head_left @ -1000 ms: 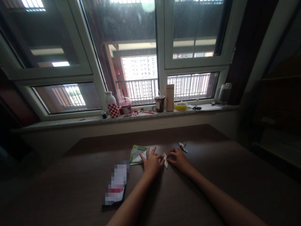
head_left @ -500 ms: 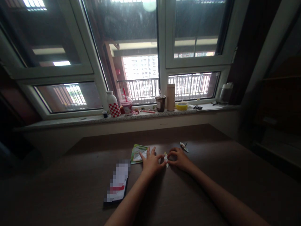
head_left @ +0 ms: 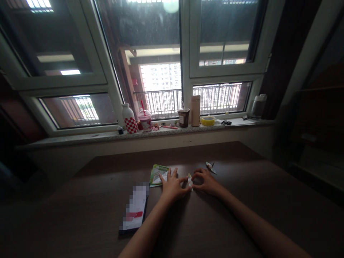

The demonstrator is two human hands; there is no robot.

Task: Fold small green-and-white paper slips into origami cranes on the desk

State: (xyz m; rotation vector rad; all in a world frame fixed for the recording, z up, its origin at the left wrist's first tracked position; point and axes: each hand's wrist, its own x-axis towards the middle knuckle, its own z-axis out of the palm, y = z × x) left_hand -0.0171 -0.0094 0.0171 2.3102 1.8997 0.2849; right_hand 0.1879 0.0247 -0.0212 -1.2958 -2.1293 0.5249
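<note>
A small folded piece of pale paper (head_left: 190, 180) is between my two hands, close to the tabletop. My left hand (head_left: 173, 184) pinches its left side with thumb and index finger, the other fingers spread over green-and-white printed paper sheets (head_left: 156, 175). From the right, my right hand (head_left: 206, 181) grips the same paper between thumb and forefinger, its other fingers curled. Just beyond that hand lies a folded paper crane (head_left: 211, 167), pale with pointed tips. The fine folds of the held piece are too small to make out.
Left of my left forearm lies a phone-like flat object (head_left: 134, 211) with a blurred-out screen. Along the windowsill (head_left: 161, 134) stand a checkered bottle (head_left: 129, 120), a pink drink cup (head_left: 145, 121), a brown cup (head_left: 183, 118), a tan flask (head_left: 195, 111), yellow tape (head_left: 208, 121) and scissors (head_left: 226, 123).
Both hands keep their pinch on the folded paper, with the left thumb shifted slightly to the right near its lower end. Other things stay put.
</note>
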